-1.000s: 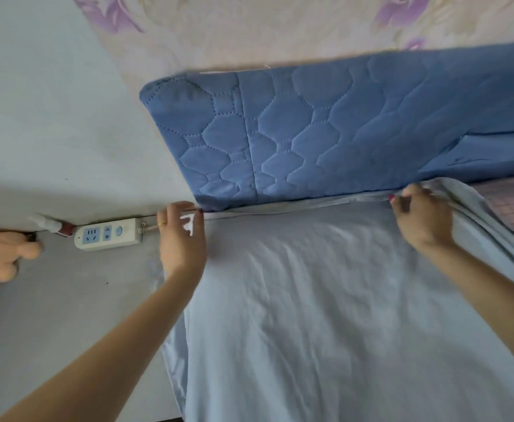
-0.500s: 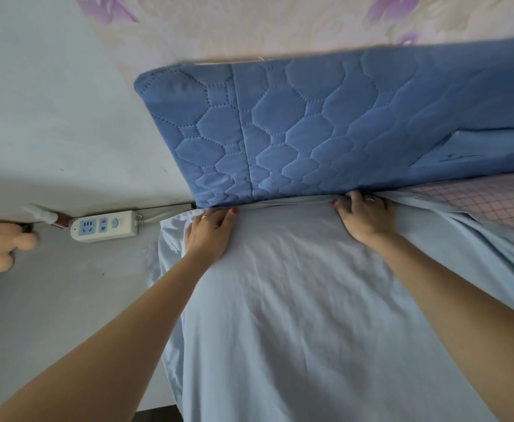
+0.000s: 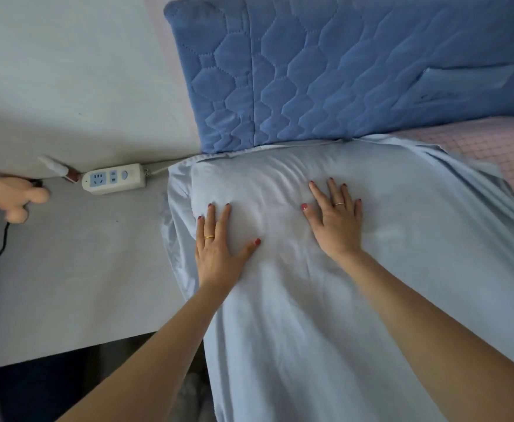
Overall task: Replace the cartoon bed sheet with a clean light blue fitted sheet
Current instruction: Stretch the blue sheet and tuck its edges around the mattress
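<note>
Bedside corner, light blue fitted sheet (image 3: pixel 325 315) spread over the mattress and being smoothed at the head end.

Nearest, both forearms reach forward over the sheet; the left hand (image 3: pixel 219 248) and the right hand (image 3: pixel 336 219) lie flat on it with fingers straight and spread, set apart from each other, gripping nothing. Beyond them the sheet's top edge meets the quilted blue headboard (image 3: pixel 356 71), while pink checked fabric (image 3: pixel 493 159) shows uncovered at the far right. A power strip (image 3: pixel 114 179) sits to the left. To do this well, I judge the palms should press outward toward the corners, then draw the loose right edge across the exposed pink patch.
</note>
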